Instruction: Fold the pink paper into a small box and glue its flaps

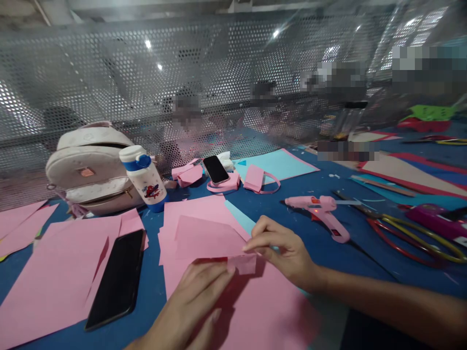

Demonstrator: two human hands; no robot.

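A folded sheet of pink paper (207, 238) is raised a little above a stack of pink sheets (270, 311). A small pink flap (245, 264) hangs at its lower edge. My right hand (288, 253) pinches the paper's right corner between thumb and fingers. My left hand (197, 296) has its fingers together along the lower edge, fingertips against the flap; its thumb sits lower, partly in shadow. Light blue paper (239, 216) shows from under the stack. To the right of my right hand lies a pink glue gun (317, 209) with a small orange light on.
Scissors with red and yellow handles (412, 238) lie at right near a purple tool (438, 218). At left are a black phone (116, 277), more pink sheets (58, 267), a bottle (146, 180) and a white backpack (95, 167). Small pink paper bags (254, 178) stand before a perforated metal screen (219, 68).
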